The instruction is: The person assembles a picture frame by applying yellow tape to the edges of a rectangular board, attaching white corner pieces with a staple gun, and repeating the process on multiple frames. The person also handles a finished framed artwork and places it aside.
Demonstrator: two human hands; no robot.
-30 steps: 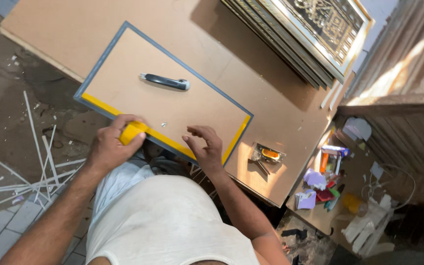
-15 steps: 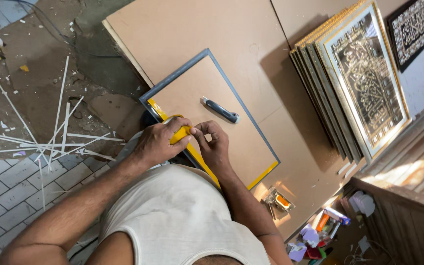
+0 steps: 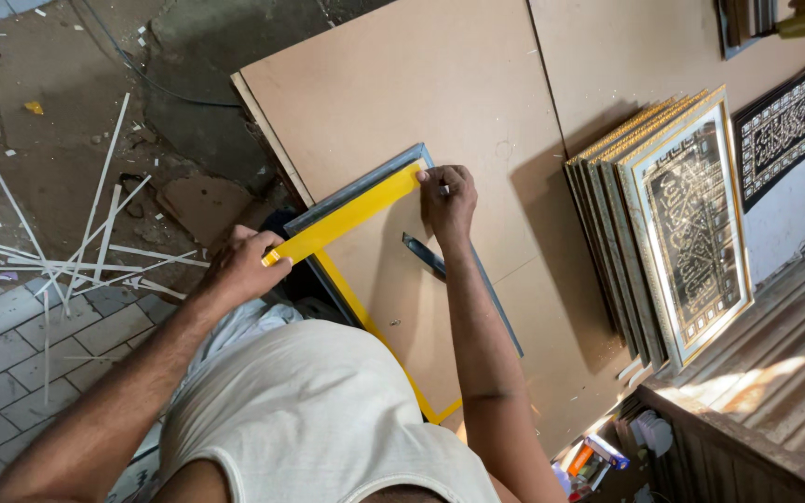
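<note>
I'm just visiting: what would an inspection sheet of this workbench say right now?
Surface: brown board tabletop, bare around the frame.
Job's things: grey frame backing lies flat; yellow tape stretched along its short edge, more on a long edge; dark knife-like tool lies on it.
Clutter: white strips litter the floor.
Hands: left hand holds the tape's near end; right hand presses the far end.
Cables: thin cable on the floor.
Surroundings: gold framed pictures lean in a stack.
</note>
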